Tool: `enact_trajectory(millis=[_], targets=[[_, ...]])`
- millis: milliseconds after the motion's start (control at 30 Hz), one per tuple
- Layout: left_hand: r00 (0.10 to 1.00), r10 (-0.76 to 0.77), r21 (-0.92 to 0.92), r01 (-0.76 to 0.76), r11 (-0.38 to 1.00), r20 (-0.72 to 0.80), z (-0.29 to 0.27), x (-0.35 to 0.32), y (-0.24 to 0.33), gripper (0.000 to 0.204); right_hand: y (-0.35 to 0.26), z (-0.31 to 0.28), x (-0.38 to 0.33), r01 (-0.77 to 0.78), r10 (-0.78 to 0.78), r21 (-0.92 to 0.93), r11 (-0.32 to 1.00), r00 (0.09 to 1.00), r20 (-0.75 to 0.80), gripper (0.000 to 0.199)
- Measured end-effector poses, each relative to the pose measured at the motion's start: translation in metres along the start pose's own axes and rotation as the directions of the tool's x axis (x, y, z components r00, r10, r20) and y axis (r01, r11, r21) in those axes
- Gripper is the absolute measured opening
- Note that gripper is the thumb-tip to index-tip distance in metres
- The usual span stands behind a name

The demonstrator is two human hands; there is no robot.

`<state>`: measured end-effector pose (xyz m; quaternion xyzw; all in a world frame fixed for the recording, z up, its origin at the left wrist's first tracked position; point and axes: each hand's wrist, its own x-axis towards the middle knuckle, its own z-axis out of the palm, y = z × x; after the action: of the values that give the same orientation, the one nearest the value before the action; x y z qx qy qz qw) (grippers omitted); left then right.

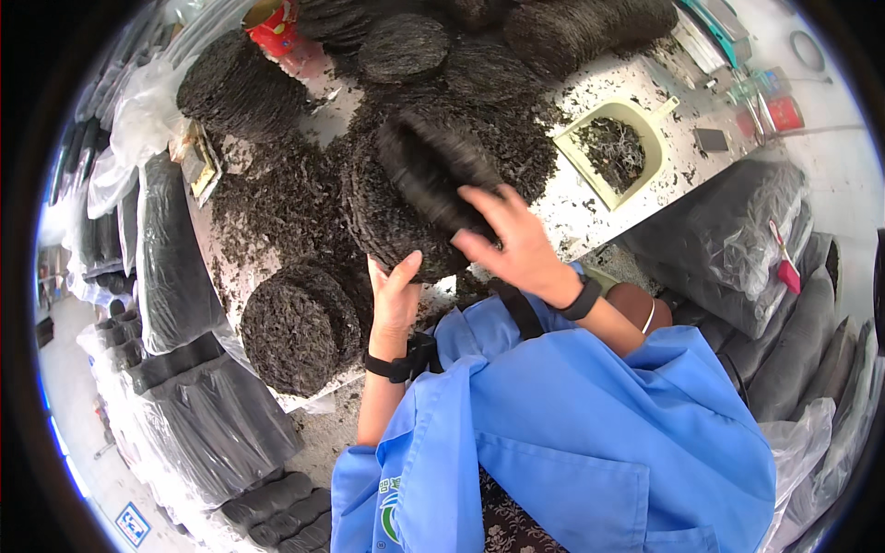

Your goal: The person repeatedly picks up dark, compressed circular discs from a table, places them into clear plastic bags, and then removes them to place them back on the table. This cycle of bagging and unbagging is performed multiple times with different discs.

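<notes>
Round dark discs of dried seaweed are piled before me on a white table. My left hand (395, 293) grips the near rim of a thick upright stack of seaweed discs (373, 217), thumb against its edge. My right hand (521, 247) holds the edge of a dark seaweed disc (419, 170) between thumb and fingers. That disc is tilted over the stack and smeared by motion, so its outline is unclear. Another stack of discs (293, 327) lies on the table to the left of my left hand.
Loose seaweed flakes (267, 198) cover much of the table (562, 226). A pale dustpan (656, 147) holding scraps lies at right. More disc stacks (240, 88) and a red container (270, 28) stand at the far side. Plastic-bagged dark rolls (175, 258) flank the table; others (728, 230) are at right.
</notes>
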<state>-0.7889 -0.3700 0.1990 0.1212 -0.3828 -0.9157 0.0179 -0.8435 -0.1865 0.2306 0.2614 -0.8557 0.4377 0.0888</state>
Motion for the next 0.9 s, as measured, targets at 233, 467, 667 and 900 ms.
enact_trajectory(millis=[233, 467, 667, 900], targets=[[0.969, -0.174, -0.376, 0.096, 0.922, -0.178, -0.047, -0.011, 0.009, 0.062, 0.066, -0.065, 0.014, -0.141, 0.543, 0.799, 0.585, 0.8, -0.256, 0.048], [0.987, -0.095, -0.412, 0.034, 0.91, -0.129, -0.048, -0.007, 0.007, 0.066, 0.059, -0.085, 0.014, -0.047, 0.549, 0.854, 0.518, 0.784, -0.29, 0.065], [0.979, -0.11, -0.275, 0.06, 0.96, -0.172, -0.04, -0.004, 0.007, 0.063, 0.052, -0.076, 0.017, -0.032, 0.538, 0.921, 0.388, 0.819, -0.199, 0.063], [0.972, -0.096, -0.371, 0.01, 0.929, -0.214, -0.023, 0.004, 0.01, 0.059, 0.023, -0.052, 0.024, 0.124, 0.554, 0.937, 0.328, 0.778, -0.297, 0.06]])
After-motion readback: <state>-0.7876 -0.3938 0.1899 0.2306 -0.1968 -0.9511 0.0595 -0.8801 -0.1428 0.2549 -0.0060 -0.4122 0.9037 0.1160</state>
